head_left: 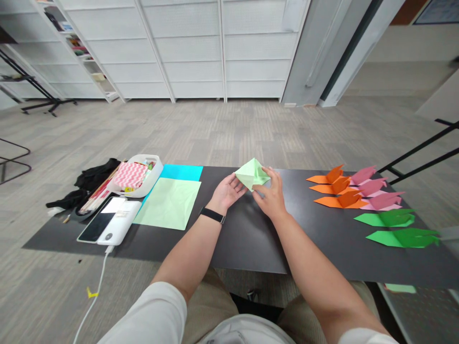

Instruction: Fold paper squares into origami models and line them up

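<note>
Head view, both hands (pixel 226 193) (pixel 269 196) on folded green paper (pixel 250 173), device label (pixel 124 214) illegible

The person (pixel 193 258) is wearing a white shirt (pixel 247 329), its short sleeves (pixel 154 310) showing at seven and five o'clock, and ribbed-looking beige trousers (pixel 204 306) at six. A black wristband (pixel 212 215) with a silvery edge is encircling the left wrist (pixel 217 205).

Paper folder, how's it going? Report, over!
Right hand gripping pale green folded paper. Left hand palm up at its left corner. Orange paper birds off right, not blocking.
</note>
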Action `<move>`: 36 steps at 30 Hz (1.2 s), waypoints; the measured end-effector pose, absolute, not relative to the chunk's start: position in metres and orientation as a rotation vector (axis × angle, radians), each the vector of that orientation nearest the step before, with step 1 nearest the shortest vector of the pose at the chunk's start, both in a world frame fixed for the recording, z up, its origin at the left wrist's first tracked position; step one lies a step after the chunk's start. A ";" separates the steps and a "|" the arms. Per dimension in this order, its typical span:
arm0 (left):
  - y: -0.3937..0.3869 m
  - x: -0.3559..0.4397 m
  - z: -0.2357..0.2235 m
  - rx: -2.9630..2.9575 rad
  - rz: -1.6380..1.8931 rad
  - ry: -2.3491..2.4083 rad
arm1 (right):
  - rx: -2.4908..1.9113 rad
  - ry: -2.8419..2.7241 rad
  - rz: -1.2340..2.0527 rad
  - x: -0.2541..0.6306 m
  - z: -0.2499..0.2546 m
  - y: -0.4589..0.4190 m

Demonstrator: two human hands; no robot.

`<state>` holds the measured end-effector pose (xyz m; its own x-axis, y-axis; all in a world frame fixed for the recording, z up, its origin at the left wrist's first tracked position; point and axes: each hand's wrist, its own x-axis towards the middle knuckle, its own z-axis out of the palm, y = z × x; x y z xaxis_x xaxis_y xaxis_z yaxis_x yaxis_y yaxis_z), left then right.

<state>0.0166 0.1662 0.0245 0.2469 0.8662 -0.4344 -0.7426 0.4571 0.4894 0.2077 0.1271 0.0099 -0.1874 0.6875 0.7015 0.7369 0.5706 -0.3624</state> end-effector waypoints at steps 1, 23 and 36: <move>0.166 0.016 0.025 0.198 1.108 0.729 | -1.151 -1.916 -0.069 0.207 0.011 0.127; 0.152 0.016 0.015 1.069 0.941 0.954 | -1.374 -1.088 1.052 0.248 0.024 0.147; 0.147 0.017 0.009 1.718 0.831 1.202 | -1.671 -1.732 0.967 0.249 0.016 0.141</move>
<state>0.0174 0.1467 0.0089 0.3146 0.9482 0.0449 0.3776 -0.1684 0.9105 0.2491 0.1411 0.0157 -0.0842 0.9916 -0.0978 0.6033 -0.0274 -0.7970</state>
